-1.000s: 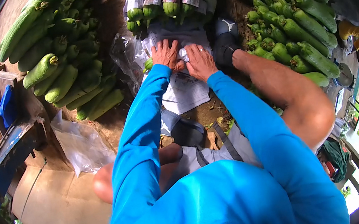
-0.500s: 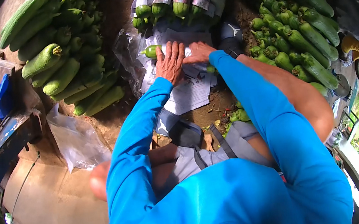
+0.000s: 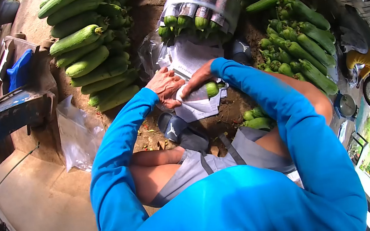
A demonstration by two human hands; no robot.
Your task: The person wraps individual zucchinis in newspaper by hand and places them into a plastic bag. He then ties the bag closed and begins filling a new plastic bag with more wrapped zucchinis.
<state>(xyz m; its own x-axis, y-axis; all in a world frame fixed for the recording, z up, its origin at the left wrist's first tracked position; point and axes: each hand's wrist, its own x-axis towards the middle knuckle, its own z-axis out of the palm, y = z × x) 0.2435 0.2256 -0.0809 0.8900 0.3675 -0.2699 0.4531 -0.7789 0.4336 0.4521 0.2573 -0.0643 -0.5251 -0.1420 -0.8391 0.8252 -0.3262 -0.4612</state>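
Note:
A long green gourd (image 3: pixel 212 89) lies crosswise in front of me, mostly covered by a sheet of printed paper, its rounded right end showing. My left hand (image 3: pixel 165 88) is closed around the left end of this roll, fingers curled over the paper. Pressed against the roll's middle, my right hand (image 3: pixel 198 80) grips the paper with its thumb and fingers close to the left hand. Beneath and beyond them lies a stack of loose printed sheets (image 3: pixel 191 58). The gourd's left end is hidden by paper and hand.
Beyond the sheets sits a clear plastic bag of paper-wrapped gourds (image 3: pixel 200 7). Piles of bare gourds stand at left (image 3: pixel 88 63) and right (image 3: pixel 306 37). A few lie by my right knee (image 3: pixel 256 119). Clear plastic (image 3: pixel 79 135) lies at left.
Both hands have drawn nearer to my body and closed from flatter poses. Paper now wraps the gourd, whose left part showed bare before. My view has shifted.

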